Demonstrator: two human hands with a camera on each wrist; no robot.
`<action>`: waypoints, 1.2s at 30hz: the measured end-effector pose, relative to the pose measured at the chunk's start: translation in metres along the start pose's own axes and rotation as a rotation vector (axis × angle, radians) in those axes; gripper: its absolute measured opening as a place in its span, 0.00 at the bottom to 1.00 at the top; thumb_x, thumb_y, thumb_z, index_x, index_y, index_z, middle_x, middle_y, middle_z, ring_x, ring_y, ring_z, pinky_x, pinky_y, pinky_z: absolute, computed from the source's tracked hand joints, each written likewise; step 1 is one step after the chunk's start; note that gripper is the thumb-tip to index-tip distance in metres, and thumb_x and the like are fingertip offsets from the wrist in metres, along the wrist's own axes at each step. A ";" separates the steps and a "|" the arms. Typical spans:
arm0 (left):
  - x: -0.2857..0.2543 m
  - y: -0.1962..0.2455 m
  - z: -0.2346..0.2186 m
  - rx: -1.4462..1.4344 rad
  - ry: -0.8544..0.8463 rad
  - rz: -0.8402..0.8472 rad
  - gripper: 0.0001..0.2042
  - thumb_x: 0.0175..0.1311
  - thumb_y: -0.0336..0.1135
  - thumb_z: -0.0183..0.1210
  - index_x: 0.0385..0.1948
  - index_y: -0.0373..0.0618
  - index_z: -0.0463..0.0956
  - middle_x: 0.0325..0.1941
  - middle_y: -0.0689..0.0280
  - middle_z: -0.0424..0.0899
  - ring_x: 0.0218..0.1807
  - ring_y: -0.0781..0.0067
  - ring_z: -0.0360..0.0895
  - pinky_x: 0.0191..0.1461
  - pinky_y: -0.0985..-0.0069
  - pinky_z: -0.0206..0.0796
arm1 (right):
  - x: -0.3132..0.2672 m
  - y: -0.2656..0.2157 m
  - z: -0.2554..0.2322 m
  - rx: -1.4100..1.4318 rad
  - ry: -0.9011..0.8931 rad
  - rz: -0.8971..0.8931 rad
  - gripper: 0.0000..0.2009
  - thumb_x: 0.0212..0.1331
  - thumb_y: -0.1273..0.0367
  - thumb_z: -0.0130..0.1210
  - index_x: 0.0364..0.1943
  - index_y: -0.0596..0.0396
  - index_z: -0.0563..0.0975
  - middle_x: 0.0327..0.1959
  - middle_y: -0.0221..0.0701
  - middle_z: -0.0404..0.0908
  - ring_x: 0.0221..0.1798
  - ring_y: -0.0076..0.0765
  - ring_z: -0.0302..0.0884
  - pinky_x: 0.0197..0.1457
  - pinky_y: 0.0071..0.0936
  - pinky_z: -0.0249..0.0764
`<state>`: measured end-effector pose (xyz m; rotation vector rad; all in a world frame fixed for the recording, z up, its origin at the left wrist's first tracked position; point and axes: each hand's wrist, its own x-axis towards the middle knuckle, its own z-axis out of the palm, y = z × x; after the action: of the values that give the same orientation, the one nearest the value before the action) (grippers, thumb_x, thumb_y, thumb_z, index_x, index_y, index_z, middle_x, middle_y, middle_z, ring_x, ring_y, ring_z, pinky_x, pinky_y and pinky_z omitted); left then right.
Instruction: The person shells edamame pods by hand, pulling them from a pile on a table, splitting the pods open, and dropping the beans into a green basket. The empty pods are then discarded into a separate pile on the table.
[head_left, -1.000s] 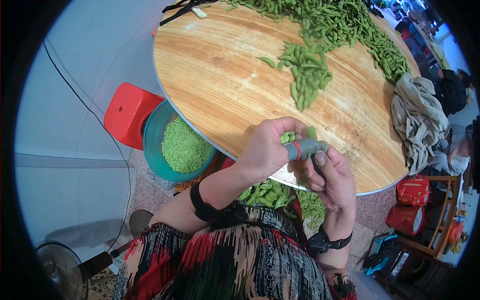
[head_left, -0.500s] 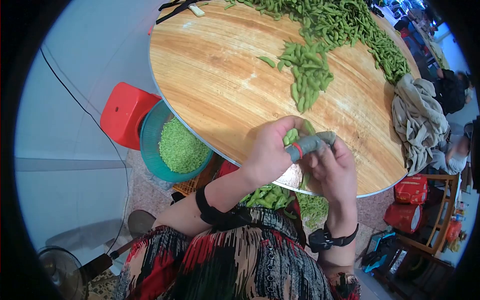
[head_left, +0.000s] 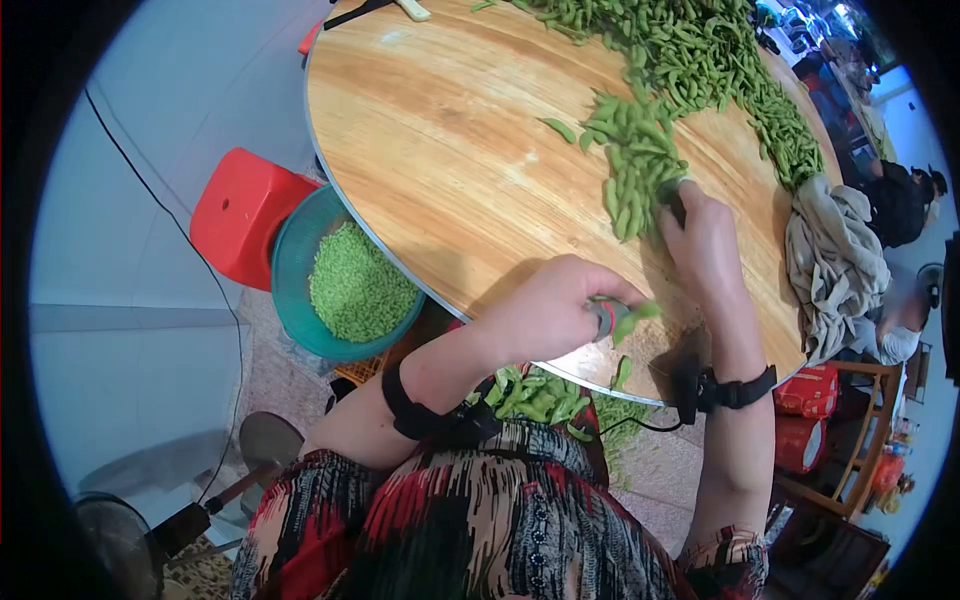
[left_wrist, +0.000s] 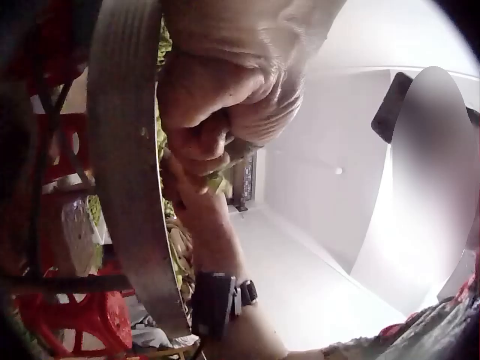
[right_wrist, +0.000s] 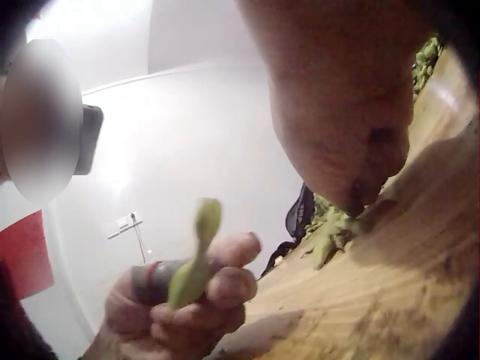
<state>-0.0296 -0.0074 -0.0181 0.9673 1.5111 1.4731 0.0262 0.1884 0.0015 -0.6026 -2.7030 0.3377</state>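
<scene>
My left hand (head_left: 545, 310) is over the near edge of the round wooden table (head_left: 450, 150), holding a green soybean pod (right_wrist: 193, 274) between thumb and fingers. One of its fingers wears a grey cover with a red band. Stretched forward, my right hand (head_left: 708, 245) has its fingertips at the edge of a small heap of soybean pods (head_left: 625, 200); its curled fingers partly hide their tips, so I cannot tell if they pinch a pod. A loose pod (head_left: 622, 373) lies near the table's rim, below the left hand.
A larger mound of pods (head_left: 690, 50) covers the far side. Left of the table stand a teal basin (head_left: 290, 300) with shelled beans (head_left: 360, 285) and a red stool (head_left: 240, 215). A grey cloth (head_left: 835, 260) hangs at the right edge. Green pods (head_left: 540, 395) lie by the lap.
The right hand has left the left hand and reached forward to the small heap. The left hand, which was working together with it, stays near the table edge with a pod.
</scene>
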 end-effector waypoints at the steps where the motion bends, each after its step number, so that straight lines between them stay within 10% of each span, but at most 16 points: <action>1: -0.003 0.001 0.002 0.165 -0.031 0.121 0.09 0.57 0.24 0.54 0.39 0.40 0.78 0.32 0.68 0.81 0.26 0.87 0.69 0.28 0.88 0.60 | -0.008 -0.003 -0.005 0.061 -0.043 -0.025 0.10 0.49 0.69 0.56 0.33 0.60 0.73 0.24 0.48 0.75 0.30 0.53 0.75 0.33 0.38 0.68; 8: 0.002 0.009 0.016 -0.541 0.187 -0.092 0.13 0.58 0.26 0.56 0.45 0.40 0.74 0.31 0.73 0.76 0.25 0.90 0.66 0.23 0.92 0.54 | -0.074 -0.054 -0.037 0.127 0.057 -0.091 0.09 0.49 0.73 0.56 0.35 0.57 0.73 0.23 0.42 0.76 0.24 0.47 0.76 0.27 0.36 0.69; 11: 0.005 -0.001 0.017 -0.848 0.191 -0.059 0.09 0.59 0.26 0.54 0.41 0.41 0.74 0.31 0.72 0.76 0.25 0.90 0.66 0.23 0.92 0.53 | -0.088 -0.053 -0.030 0.552 0.058 0.037 0.07 0.57 0.72 0.51 0.37 0.58 0.71 0.20 0.28 0.71 0.16 0.24 0.65 0.20 0.22 0.62; 14: 0.003 0.003 0.023 -0.783 0.223 -0.059 0.05 0.60 0.26 0.53 0.37 0.42 0.75 0.30 0.71 0.78 0.25 0.90 0.66 0.23 0.92 0.52 | -0.092 -0.051 -0.044 1.251 -0.324 0.506 0.08 0.63 0.67 0.45 0.33 0.59 0.71 0.18 0.23 0.67 0.16 0.17 0.56 0.18 0.17 0.54; 17: 0.007 0.007 0.028 -0.667 0.259 -0.041 0.04 0.61 0.27 0.53 0.35 0.42 0.75 0.29 0.71 0.78 0.24 0.90 0.65 0.22 0.91 0.51 | -0.102 -0.042 -0.041 1.559 -0.458 0.521 0.13 0.66 0.64 0.39 0.30 0.59 0.70 0.17 0.22 0.65 0.15 0.14 0.52 0.17 0.14 0.49; 24: 0.018 0.016 0.040 -0.207 0.302 -0.083 0.05 0.60 0.31 0.56 0.32 0.40 0.75 0.25 0.71 0.75 0.24 0.88 0.66 0.25 0.88 0.55 | -0.101 -0.024 -0.040 1.681 -0.425 0.603 0.10 0.65 0.66 0.42 0.34 0.59 0.70 0.19 0.24 0.68 0.15 0.12 0.52 0.16 0.11 0.49; 33: 0.027 0.012 0.052 -0.589 0.007 -0.147 0.04 0.58 0.29 0.55 0.30 0.39 0.75 0.25 0.71 0.74 0.27 0.84 0.69 0.30 0.87 0.59 | -0.105 0.009 -0.048 1.938 -0.594 0.639 0.08 0.66 0.69 0.41 0.39 0.60 0.68 0.22 0.28 0.72 0.15 0.12 0.54 0.16 0.09 0.51; 36: 0.033 0.021 0.057 -0.328 0.188 -0.176 0.03 0.57 0.27 0.55 0.30 0.38 0.75 0.25 0.69 0.74 0.30 0.83 0.71 0.33 0.85 0.61 | -0.106 0.015 -0.047 1.983 -0.604 0.622 0.08 0.65 0.69 0.40 0.39 0.60 0.68 0.24 0.30 0.72 0.16 0.12 0.55 0.17 0.09 0.51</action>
<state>0.0095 0.0458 0.0019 0.5016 1.3863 1.6521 0.1400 0.1614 0.0091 -0.5405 -1.0780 2.9252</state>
